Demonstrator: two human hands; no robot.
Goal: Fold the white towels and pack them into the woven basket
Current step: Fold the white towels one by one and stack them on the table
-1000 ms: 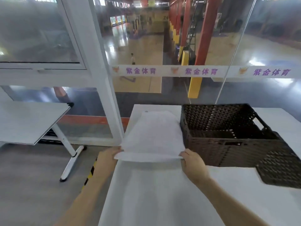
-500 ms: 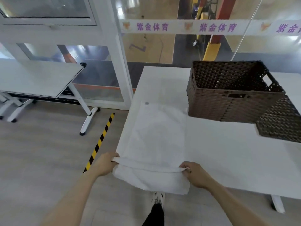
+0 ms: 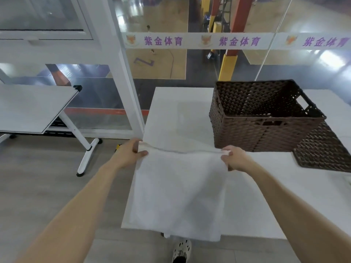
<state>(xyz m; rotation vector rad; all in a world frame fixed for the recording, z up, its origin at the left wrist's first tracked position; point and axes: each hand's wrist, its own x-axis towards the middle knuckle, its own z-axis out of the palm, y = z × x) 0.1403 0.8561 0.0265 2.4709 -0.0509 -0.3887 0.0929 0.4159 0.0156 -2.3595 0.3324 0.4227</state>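
The white table (image 3: pixel 262 198) is covered at its near left by the towel (image 3: pixel 178 194), which is laid flat with its near edge hung over the table's edge. The empty woven basket (image 3: pixel 245 133) is set on the table's far right. The towel's far corners are pinched by the left hand (image 3: pixel 129 154) and the right hand (image 3: pixel 235 158), fingers curled around the cloth, just in front of the basket.

Since half a second ago, the left grip (image 3: pixel 131 152) and right grip (image 3: pixel 235 158), pinching the white rectangular cloth towel (image 3: pixel 178 192), have carried its edge from the white worktop's (image 3: pixel 256 196) near edge towards the dark brown woven basket (image 3: pixel 266 130), the cloth trailing back behind them.
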